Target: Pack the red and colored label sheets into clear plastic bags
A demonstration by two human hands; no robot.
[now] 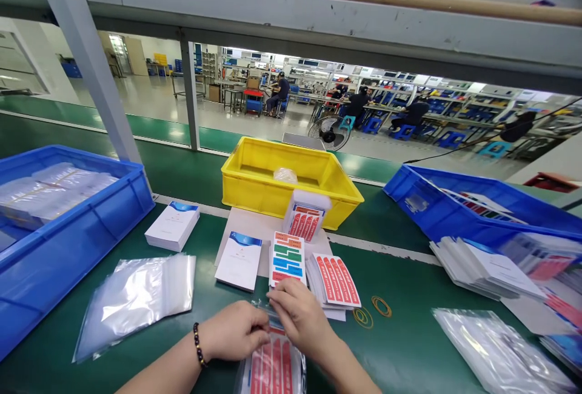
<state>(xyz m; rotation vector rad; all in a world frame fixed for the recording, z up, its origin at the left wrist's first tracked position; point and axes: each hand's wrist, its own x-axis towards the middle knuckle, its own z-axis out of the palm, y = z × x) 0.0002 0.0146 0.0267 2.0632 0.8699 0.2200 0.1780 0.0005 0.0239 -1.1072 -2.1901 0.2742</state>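
A clear plastic bag (271, 370) with red-and-white printed sheets inside lies at the front middle. My left hand (237, 330), with a beaded bracelet on its wrist, pinches the bag's top edge. Fingers bent together, my right hand (300, 315) closes on the same edge, just right of the left. Beyond the hands lie a multicoloured card stack (288, 259), a white booklet stack (239, 260) and a red-striped sheet stack (337, 280). An upright filled pack (306, 218) leans near the yellow bin.
A yellow bin (291, 191) stands at the back, with blue bins at left (104, 218) and right (454, 212). Empty bags (140, 297) lie left beside more booklets (173, 224). Rubber bands (381, 306) and more bags (504, 351) are at right. A metal post (86, 60) rises at left.
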